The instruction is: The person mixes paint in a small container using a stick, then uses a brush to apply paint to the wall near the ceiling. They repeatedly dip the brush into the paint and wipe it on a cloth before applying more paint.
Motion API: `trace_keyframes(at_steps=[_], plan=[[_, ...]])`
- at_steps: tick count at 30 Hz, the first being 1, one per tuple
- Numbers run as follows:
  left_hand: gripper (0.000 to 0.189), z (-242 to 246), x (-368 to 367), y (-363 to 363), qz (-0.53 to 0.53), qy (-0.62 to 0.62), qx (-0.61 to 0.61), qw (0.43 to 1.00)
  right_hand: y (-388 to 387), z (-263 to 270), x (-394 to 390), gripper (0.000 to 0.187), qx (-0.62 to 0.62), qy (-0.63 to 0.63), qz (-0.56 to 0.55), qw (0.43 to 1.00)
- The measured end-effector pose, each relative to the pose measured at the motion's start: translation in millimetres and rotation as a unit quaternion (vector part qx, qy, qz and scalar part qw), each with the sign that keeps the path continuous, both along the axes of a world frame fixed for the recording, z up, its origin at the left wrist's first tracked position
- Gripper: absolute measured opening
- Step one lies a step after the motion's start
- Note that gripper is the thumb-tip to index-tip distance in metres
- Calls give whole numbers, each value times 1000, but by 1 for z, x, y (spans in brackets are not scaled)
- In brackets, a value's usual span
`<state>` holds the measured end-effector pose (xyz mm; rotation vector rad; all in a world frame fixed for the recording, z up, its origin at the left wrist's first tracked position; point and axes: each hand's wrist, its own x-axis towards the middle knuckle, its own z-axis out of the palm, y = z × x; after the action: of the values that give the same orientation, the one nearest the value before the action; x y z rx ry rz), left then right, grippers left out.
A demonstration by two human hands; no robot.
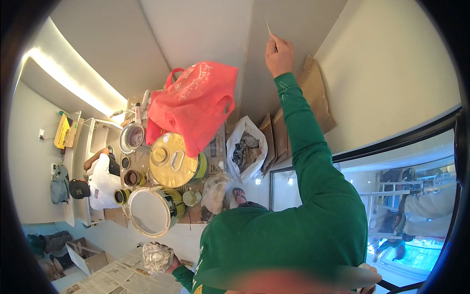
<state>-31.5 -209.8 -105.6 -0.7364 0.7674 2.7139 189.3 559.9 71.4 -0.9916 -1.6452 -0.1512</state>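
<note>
My right hand [280, 55], in a green sleeve, is raised at the top against the wall panel [293, 22]. Its closed fingers grip a thin pale tool whose blade blurs near the panel; its exact kind cannot be told. Low at the left, my left hand [175, 264] holds a crumpled, stained cloth or paper wad [157, 257] beside sheets of newspaper [121, 275]. Between the hands stand a large open paint bucket [149, 212] with whitish content, a closed gold-lidded can [170, 160] and a red fabric bag [194, 103] leaning over that can.
Several small open cans [133, 178] stand left of the buckets. A white bag of rubbish [246, 150] sits by cardboard sheets [316, 95] along the wall. A person in a white shirt [104, 183] is beyond the cans. Dark-framed glass [404, 205] is at the right.
</note>
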Motion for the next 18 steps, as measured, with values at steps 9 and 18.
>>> trace_keyframes(at_steps=[9, 18], plan=[[73, -7, -1, -5, -20, 13, -4, 1000, 8, 23, -5, 25, 82, 24, 6, 996], [73, -13, 1, -10, -30, 19, -2, 999, 2, 4, -4, 25, 10, -28, -8, 1000]])
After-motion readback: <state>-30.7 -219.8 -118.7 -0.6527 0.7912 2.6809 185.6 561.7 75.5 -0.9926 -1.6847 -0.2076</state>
